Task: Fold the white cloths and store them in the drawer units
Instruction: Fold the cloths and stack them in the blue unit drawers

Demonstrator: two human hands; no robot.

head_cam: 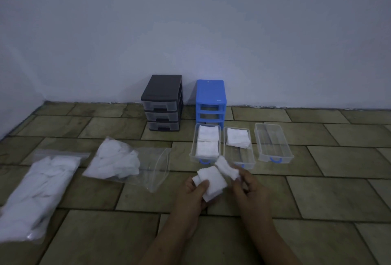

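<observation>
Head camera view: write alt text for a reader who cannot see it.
A person's left hand and right hand fold a small white cloth above a tiled floor. Ahead lie three clear plastic drawers, two holding folded cloths, before a blue drawer frame and black drawer unit.

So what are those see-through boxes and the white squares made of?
The three drawers on the floor, like the empty drawer, look like clear glossy plastic: the tiles show through the walls. The white cloth held by the left hand and right hand looks like soft, matte fabric, since it bends limply; which kind is unclear.
</observation>
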